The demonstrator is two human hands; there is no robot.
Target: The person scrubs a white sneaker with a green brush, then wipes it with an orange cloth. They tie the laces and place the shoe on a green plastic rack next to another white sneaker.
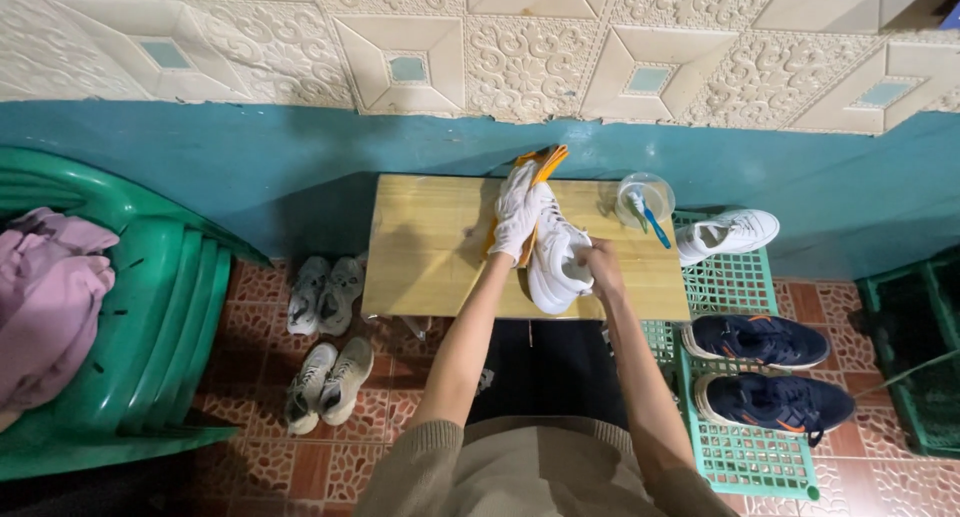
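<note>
Shoe [553, 257] lies on tabletop [430, 247], cloth [540, 167] behind it, cup [645, 199] to its right; crate [745, 417] right of tabletop.

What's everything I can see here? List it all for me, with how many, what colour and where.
white sneaker: 1, white, on the wooden table, under both hands
cloth: 1, orange-yellow, on the table's far edge, partly under the left hand
wooden table: 1, light wood, against the teal wall
clear cup: 1, transparent, table's right corner, holding a blue-handled brush
second white sneaker: 1, white, on the green crate
green crate: 1, green lattice, right of the table
navy sneakers: 2, dark blue, on the crate
grey-white sneakers: 4, on the tiled floor, left of the table
green plastic chairs: a stack, far left, pink clothing on top
left hand: white-gloved, on the sneaker
right hand: bare, gripping the sneaker's heel
</note>
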